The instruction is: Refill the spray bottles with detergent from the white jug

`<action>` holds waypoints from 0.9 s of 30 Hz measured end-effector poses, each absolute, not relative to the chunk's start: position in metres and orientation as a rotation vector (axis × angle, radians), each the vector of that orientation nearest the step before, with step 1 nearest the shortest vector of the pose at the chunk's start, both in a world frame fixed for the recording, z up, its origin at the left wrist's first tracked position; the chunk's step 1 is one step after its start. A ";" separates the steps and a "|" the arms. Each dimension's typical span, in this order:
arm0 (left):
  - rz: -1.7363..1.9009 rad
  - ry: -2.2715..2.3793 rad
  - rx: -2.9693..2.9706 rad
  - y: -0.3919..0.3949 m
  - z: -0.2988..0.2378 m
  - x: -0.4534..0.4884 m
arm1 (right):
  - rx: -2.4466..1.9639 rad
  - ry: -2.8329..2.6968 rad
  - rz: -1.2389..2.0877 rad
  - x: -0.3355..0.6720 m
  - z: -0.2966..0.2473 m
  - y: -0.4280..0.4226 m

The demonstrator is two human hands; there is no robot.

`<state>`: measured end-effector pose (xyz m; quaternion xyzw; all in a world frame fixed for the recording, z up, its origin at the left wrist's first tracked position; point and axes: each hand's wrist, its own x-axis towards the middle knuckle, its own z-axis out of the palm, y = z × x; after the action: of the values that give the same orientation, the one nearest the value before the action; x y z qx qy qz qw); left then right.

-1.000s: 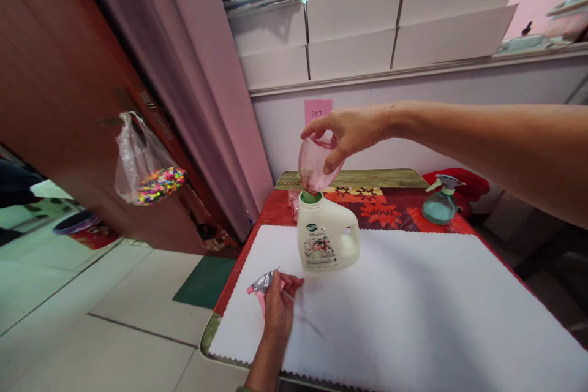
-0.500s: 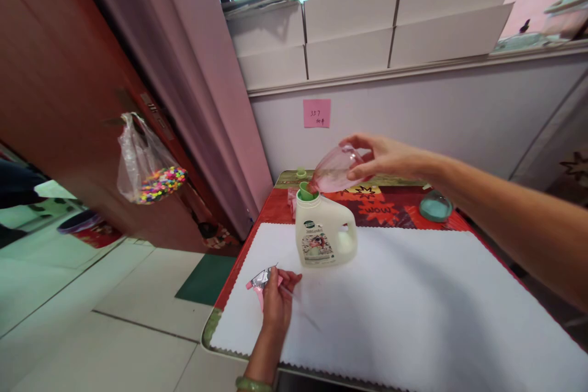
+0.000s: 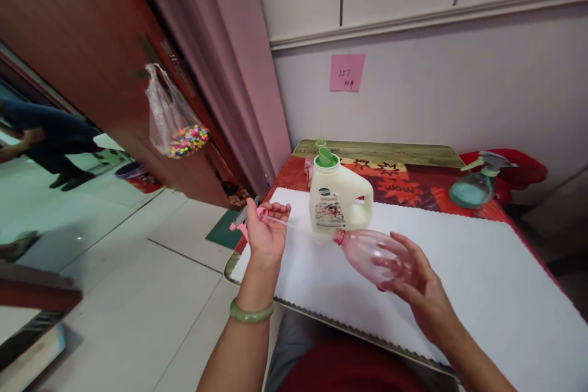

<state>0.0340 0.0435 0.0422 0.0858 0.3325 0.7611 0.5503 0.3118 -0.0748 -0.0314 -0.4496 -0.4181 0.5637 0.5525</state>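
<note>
A: Where to look for the pink bottle?

B: In the right grip, over the white mat on the counter, tipped nearly onto its side, with the neck toward the left grip.

A: And why held at the wide end?

B: Probably for leaving the neck free of fingers. Closed around the base part, so seemingly secure enough.

A: And on the left?

B: Pinching the spray trigger head near the root of the thumb, palm up, other fingers loosely curled. Held like this, perhaps, in order to keep the dip tube clear, pointing to the right.

A: And the white jug?

B: Standing upright behind the bottle, with the green pouring spout exposed. Placed, perhaps, for easy reach. Touching the bottle? Cannot tell.
</note>
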 end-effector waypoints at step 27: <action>1.586 0.730 0.327 -0.019 0.058 0.133 | -0.865 -1.588 0.019 0.270 -0.018 -0.077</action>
<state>0.1328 -0.0188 0.0582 0.1430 0.3188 0.6927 0.6309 0.2701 -0.0770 -0.0181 -0.3760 -0.6900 0.0082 0.6184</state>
